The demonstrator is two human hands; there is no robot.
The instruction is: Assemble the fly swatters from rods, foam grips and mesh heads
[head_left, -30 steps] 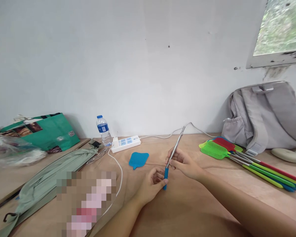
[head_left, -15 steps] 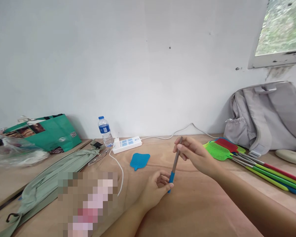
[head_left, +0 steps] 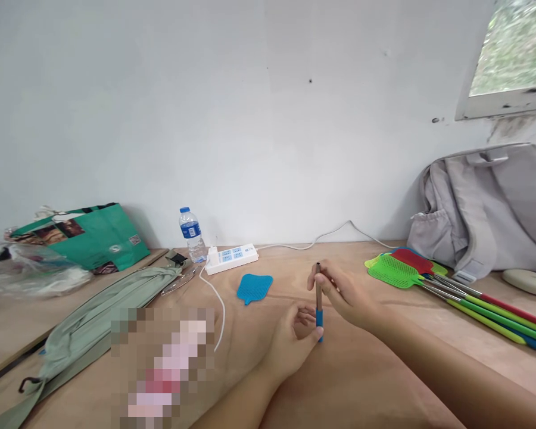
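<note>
A fly swatter handle (head_left: pixel 319 319), a metal tube with a blue grip at its bottom, stands nearly upright between my hands. Around the blue grip near its lower end, my left hand (head_left: pixel 292 339) closes with thumb and fingers. Higher up, my right hand (head_left: pixel 339 295) pinches the metal tube just below its open top end. A loose blue fly swatter head (head_left: pixel 254 288) lies flat on the table beyond my left hand, apart from the handle. To the right lies a pile of fly swatters (head_left: pixel 395 271) with green, red and yellow-green heads and long handles.
On the wooden table (head_left: pixel 361 381), a white power strip (head_left: pixel 232 257) and a water bottle (head_left: pixel 192 235) stand near the wall. A grey backpack (head_left: pixel 486 208) leans at right. At left are a green bag (head_left: pixel 102 238), a clear plastic bag (head_left: pixel 36 271) and a sage-green strap bag (head_left: pixel 98 310).
The handle has gone from leaning to nearly upright. My right hand has come lower and slightly left with its top end, while my left hand has shifted a little right with the grip.
</note>
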